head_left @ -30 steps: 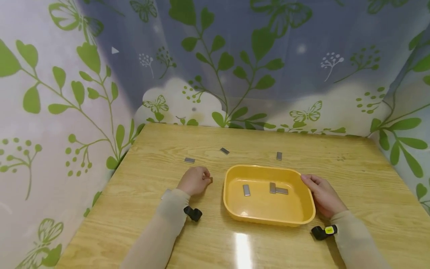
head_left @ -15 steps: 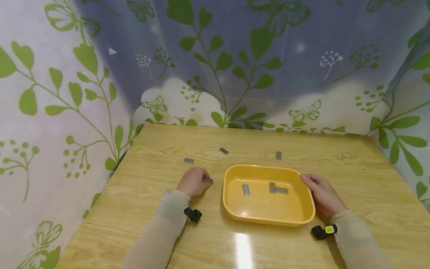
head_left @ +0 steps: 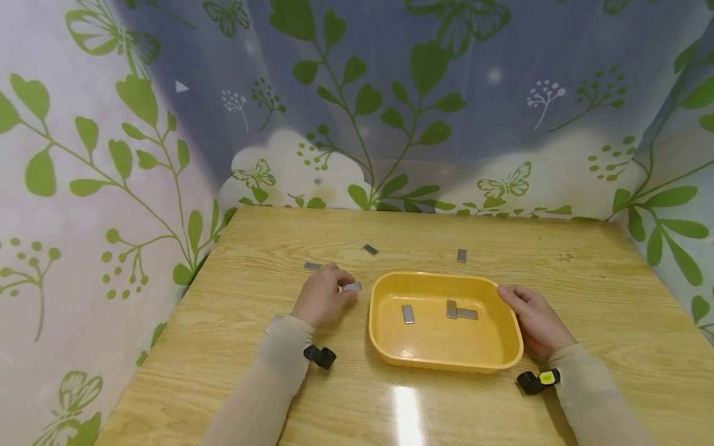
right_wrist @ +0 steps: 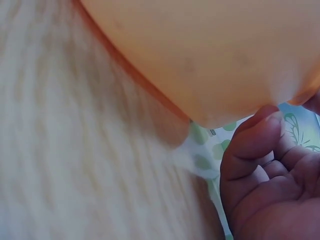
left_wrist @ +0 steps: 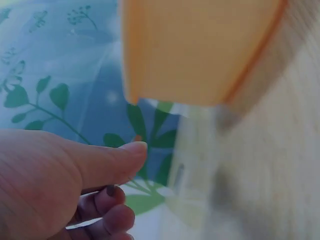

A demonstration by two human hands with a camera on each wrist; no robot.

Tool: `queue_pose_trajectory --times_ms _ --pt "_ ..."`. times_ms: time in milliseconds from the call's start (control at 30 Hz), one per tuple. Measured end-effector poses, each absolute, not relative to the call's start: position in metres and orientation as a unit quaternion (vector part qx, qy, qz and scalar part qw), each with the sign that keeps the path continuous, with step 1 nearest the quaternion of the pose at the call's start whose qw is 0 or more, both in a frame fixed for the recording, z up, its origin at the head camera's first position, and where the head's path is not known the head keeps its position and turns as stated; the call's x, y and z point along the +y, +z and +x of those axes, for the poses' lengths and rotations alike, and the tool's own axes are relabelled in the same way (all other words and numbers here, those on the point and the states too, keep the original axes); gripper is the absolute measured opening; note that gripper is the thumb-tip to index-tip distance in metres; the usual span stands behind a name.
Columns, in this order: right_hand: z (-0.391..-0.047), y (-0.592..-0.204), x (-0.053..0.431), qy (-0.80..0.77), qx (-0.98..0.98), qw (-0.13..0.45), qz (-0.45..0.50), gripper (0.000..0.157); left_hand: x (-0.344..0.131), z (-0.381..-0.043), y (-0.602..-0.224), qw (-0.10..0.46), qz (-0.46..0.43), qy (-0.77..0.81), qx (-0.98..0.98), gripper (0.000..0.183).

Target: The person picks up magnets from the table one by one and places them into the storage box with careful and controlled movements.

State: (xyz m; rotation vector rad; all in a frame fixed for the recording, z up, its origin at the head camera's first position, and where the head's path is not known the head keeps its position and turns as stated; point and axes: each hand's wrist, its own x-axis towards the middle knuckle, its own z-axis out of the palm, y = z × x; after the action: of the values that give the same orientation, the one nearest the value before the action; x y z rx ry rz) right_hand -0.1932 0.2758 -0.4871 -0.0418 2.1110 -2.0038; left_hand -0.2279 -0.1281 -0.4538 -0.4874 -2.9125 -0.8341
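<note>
My left hand [head_left: 325, 296] pinches a small grey rectangular block [head_left: 352, 287] between thumb and fingers, just left of the yellow plastic tray [head_left: 440, 351]. In the left wrist view the thumb and curled fingers of the left hand [left_wrist: 65, 180] mostly hide that block. On the tray's right side my right hand [head_left: 538, 322] grips the rim, thumb on top. The right wrist view has the curled fingers of the right hand [right_wrist: 275, 170] against the tray's outer wall [right_wrist: 210, 60]. Inside the tray lie a grey block [head_left: 408, 314] and two more that touch.
More grey blocks lie on the wooden table [head_left: 268, 235]: a block [head_left: 312, 266] beyond my left hand, a block [head_left: 370, 249] behind the tray's left corner, and a block [head_left: 462, 255] behind the tray. Another block [head_left: 274, 323] is partly hidden by my left sleeve. Leaf-patterned cloth [head_left: 312, 167] encloses the table.
My left hand has risen slightly forward and right with the block, which has turned from its brownish face to its grey face. My right hand keeps its grip on the tray.
</note>
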Motion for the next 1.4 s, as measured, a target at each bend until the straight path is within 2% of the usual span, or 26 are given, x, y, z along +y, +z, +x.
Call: queue_pose_trajectory --times_ms 267,533,767,967,1167,1400 --pt "-0.193 -0.485 0.278 -0.687 0.718 0.109 0.004 0.041 -0.117 -0.217 -0.425 0.102 -0.202 -0.295 -0.929 0.019" --pt "-0.194 -0.483 0.278 -0.69 0.716 0.106 -0.004 0.041 -0.098 -0.209 -0.4 0.093 -0.259 -0.254 -0.927 0.019" --pt "-0.195 -0.484 0.279 -0.687 0.719 0.108 -0.003 0.042 -0.069 -0.208 -0.38 0.053 -0.329 -0.166 -0.928 0.021" --pt "-0.196 -0.484 0.278 -0.681 0.724 0.109 -0.003 0.047 -0.04 -0.207 -0.371 0.019 -0.381 -0.066 -0.922 0.015" --pt "-0.196 -0.485 0.277 -0.682 0.723 0.113 0.002 0.049 -0.01 -0.209 -0.367 -0.021 -0.395 0.011 -0.919 0.012" --pt "-0.195 -0.489 0.274 -0.681 0.723 0.12 -0.004 0.046 0.018 -0.213 -0.382 -0.069 -0.394 0.048 -0.915 0.013"
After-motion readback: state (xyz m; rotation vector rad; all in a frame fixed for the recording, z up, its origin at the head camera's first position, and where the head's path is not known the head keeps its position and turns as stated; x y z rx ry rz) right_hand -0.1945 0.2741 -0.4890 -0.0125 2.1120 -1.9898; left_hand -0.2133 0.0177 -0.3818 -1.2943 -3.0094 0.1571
